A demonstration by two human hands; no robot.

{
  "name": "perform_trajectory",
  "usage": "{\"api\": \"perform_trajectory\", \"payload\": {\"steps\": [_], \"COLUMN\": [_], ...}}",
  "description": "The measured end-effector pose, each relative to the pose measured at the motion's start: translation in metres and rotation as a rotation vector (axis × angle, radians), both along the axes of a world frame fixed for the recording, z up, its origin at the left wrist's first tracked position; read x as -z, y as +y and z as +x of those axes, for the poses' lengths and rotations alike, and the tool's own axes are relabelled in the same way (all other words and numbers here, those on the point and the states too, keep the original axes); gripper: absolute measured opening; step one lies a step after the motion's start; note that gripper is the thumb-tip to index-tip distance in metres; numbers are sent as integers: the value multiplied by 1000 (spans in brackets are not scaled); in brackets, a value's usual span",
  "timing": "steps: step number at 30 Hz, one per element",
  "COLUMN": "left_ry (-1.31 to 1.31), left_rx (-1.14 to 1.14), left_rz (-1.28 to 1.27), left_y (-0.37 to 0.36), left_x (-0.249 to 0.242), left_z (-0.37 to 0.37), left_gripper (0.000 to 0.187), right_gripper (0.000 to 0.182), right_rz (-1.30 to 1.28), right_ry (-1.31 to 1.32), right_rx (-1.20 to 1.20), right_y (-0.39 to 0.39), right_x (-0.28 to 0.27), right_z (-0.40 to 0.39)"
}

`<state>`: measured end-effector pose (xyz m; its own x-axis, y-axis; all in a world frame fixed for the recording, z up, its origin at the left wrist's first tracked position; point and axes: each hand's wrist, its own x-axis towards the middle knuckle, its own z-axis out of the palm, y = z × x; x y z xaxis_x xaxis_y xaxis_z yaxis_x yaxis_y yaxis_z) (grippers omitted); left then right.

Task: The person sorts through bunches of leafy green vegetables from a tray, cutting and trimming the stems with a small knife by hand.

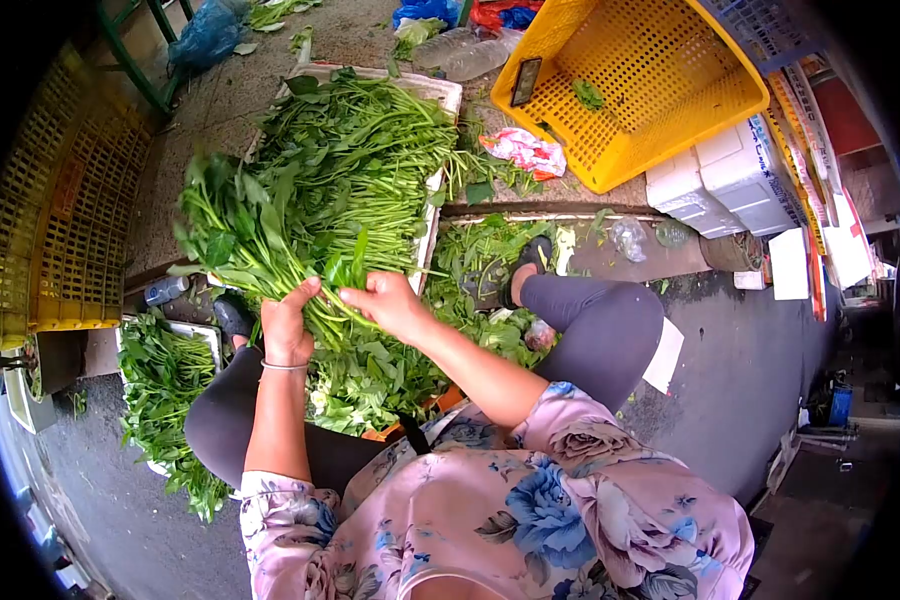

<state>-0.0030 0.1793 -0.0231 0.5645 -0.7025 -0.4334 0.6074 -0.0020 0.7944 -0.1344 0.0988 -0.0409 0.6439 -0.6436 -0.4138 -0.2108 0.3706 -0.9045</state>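
Note:
In my left hand [288,325] I grip a bunch of leafy water spinach [245,235] by its stems, the leaves fanning away to the upper left. My right hand [390,302] is closed beside it, pinching a few leafy stems [348,268] at the bunch's right side. Just beyond my hands, a white foam box [448,92] holds a thick layer of green stems and leaves laid side by side. Loose leaves [370,375] lie below my hands, between my legs.
A tilted yellow crate [610,170] stands at the upper right with a phone [526,82] on its side. White foam boxes [715,180] sit beside it. Stacked yellow crates [70,200] are at left, above another pile of greens [165,390]. A crumpled red-and-white bag [525,150] lies near the box.

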Motion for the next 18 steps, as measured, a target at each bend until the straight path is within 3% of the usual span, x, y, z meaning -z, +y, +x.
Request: {"api": "perform_trajectory", "payload": {"steps": [1, 4, 6, 7, 9, 10, 13, 14, 16, 18], "left_ry": [-19, -9, 4, -20, -45, -40, -38, -40, -55, -27], "left_rx": [-31, -119, -108, -110, -147, -128, -94, -89, -62, -73], "left_rz": [-30, 3, -14, -42, -34, -9, 27, 26, 24, 10], "left_y": [-1, 1, 4, 5, 4, 6, 9, 9, 10, 11], "left_x": [-3, -3, -9, -10, -10, -8, -3, -1, 4, 3], "left_z": [-3, 17, 24, 24, 19, 18, 13, 12, 11, 10], "left_gripper": [22, 27, 19, 12, 11, 12, 15, 16, 20, 22], "right_gripper": [31, 31, 27, 27, 34, 48, 46, 46, 39, 35], "right_rz": [-271, -510, -475, -474, -554, -589, -537, -538, -732, -640], "right_ry": [130, 185, 528, 533, 934, 927, 444, 440, 135, 152], "right_rx": [-73, -121, -492, -495, -814, -630, -360, -355, -234, -294], "right_y": [5, 22, 24, 26, 28, 28, 12, 16, 25, 26], "right_x": [-7, -1, 12, 20, 30, 19, -17, -19, -23, -31], "right_z": [-7, -42, -71, -83, -99, -92, -64, -54, -35, -26]}}
